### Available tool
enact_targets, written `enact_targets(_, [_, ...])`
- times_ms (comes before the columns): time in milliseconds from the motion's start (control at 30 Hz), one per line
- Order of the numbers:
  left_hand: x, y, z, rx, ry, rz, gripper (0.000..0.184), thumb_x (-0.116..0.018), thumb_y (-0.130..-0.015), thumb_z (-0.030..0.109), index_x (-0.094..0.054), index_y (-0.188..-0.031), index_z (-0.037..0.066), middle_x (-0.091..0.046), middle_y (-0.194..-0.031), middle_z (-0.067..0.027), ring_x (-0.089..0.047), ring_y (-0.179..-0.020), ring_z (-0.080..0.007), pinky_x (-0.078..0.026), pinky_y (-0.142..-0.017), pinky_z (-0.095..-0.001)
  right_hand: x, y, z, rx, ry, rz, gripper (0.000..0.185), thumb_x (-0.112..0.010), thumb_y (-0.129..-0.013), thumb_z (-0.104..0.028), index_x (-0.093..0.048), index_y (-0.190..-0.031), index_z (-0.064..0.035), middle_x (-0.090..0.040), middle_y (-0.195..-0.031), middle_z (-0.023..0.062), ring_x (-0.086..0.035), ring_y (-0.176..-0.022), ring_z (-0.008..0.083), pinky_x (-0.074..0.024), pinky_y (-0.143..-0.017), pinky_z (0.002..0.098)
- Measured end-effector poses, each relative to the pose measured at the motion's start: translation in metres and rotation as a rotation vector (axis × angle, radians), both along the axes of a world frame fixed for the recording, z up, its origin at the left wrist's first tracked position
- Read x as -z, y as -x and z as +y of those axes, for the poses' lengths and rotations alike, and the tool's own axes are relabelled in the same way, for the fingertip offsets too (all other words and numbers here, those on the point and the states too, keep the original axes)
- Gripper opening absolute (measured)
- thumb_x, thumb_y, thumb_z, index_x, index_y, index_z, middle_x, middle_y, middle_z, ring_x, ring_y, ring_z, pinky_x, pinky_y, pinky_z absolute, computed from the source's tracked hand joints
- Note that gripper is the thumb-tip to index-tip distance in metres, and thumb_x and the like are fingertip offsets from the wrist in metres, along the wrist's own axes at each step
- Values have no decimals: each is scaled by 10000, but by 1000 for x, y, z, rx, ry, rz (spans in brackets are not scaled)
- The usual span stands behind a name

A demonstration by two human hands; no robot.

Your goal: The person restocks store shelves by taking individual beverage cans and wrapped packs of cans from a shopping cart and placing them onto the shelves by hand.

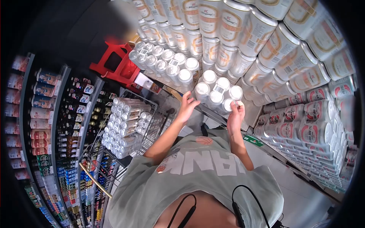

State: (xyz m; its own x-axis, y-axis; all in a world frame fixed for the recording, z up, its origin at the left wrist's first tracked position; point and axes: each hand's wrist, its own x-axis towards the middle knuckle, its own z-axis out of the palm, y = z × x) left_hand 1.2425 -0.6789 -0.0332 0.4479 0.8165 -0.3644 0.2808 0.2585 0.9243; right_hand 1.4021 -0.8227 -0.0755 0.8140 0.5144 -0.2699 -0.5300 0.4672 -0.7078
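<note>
A shrink-wrapped pack of beer cans (217, 97) stands upright on the shelf in front of me, its silver lids facing up and a white label on top. My right hand (236, 116) is closed at the near right corner of this pack, fingertips against the rim of the nearest can. Just left of the pack is my left hand (187, 107), with fingers apart and slightly curled, holding nothing; a small gap seems to lie between it and the cans. More silver cans in wrapped packs (167, 62) stand in a row behind and to the left.
Tall stacks of silver cans (228, 22) rise at the back. Packs of red-marked cans (296, 121) are piled on the right. At my left is a wire shopping cart (150, 121) loaded with can packs (123, 127). A red plastic stool (114, 62) stands beyond it.
</note>
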Motion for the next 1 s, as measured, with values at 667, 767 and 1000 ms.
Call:
enact_targets(667, [130,191,-75,79,-47,630,414,-638,-841,248,-592,-1156,-16,-653,-1148,-183,-634,-1062,-306,-486,-930,-355,1,-8,38,-81,200,-208,157,-626,-931,-132,-544,-1025,-37,-628,-1015,64,-583,-940,137,-451,-868,289])
enact_targets(767, [124,196,-58,198,-12,552,411,-621,-807,256,-607,-1137,11,-671,-1067,-194,-640,-1019,-328,-495,-885,-387,-14,-8,34,-171,289,-258,201,-621,-936,-156,-530,-1049,-17,-606,-1028,65,-560,-954,136,-435,-879,296])
enact_targets(1000, [117,252,-25,182,9,521,381,-578,-834,313,-627,-1117,62,-686,-1044,-160,-645,-997,-324,-496,-868,-398,-51,23,18,159,588,-793,390,-618,-845,30,-456,-1196,-18,-459,-1190,80,-473,-1016,164,-403,-910,315])
